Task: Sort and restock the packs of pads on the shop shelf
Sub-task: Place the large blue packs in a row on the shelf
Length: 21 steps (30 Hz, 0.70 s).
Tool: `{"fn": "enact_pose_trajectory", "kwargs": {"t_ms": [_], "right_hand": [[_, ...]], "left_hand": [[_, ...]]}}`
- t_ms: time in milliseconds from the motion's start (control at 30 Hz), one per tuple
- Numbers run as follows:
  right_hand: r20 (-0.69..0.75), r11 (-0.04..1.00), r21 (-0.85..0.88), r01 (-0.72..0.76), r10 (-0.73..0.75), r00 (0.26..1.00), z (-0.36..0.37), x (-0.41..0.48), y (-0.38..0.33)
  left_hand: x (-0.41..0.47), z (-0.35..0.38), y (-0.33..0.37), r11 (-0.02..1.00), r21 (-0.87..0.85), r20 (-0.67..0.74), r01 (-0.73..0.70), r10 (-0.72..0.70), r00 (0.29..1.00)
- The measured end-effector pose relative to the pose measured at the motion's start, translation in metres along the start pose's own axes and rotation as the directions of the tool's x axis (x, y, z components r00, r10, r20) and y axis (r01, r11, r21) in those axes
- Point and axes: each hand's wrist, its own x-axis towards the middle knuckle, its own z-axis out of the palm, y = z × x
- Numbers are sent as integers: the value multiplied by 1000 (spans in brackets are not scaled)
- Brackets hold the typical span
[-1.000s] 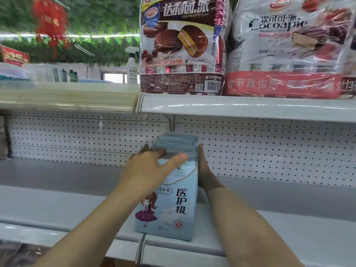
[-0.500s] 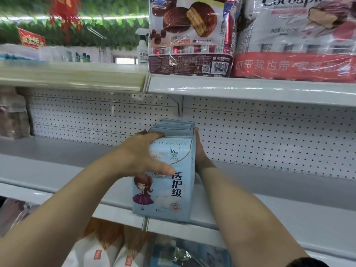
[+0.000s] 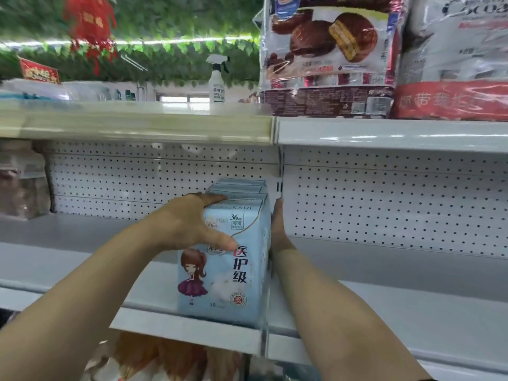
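Row of pale-blue plastic pad packs (image 3: pixel 233 259) upright at front lip of grey metal shelf (image 3: pixel 384 312). Left hand (image 3: pixel 189 224) spread, thumb pressing front; right hand (image 3: pixel 277 229) flat on side, fingers straight. Press evenly, keep row square.

The right hand (image 3: pixel 277 229) lies mostly behind the packs of pads (image 3: pixel 236 273); only its outer edge shows. The rear packs show just their tops. The left hand (image 3: pixel 187 224) covers part of the front print. The cake bags (image 3: pixel 330 50) run past the top edge. The goods under the shelf (image 3: pixel 165 358) are blurred.
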Motion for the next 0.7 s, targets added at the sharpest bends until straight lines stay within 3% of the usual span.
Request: {"fn": "enact_pose_trajectory", "kwargs": {"t_ms": [100, 267, 433, 567, 700], "right_hand": [[-15, 999, -19, 29, -29, 999, 30, -1, 7], [119, 994, 103, 26, -39, 992, 79, 25, 28], [63, 998, 55, 2, -6, 998, 121, 55, 61], [40, 991, 120, -56, 52, 998, 125, 104, 94], [-81, 988, 115, -105, 114, 990, 137, 64, 71]], "left_hand": [[11, -17, -32, 1000, 14, 5, -6, 6, 1000], [25, -47, -81, 998, 64, 45, 15, -18, 999], [29, -67, -118, 995, 96, 52, 28, -34, 998], [26, -83, -138, 989, 141, 65, 51, -60, 996], [19, -84, -144, 990, 128, 26, 67, -71, 997]]}}
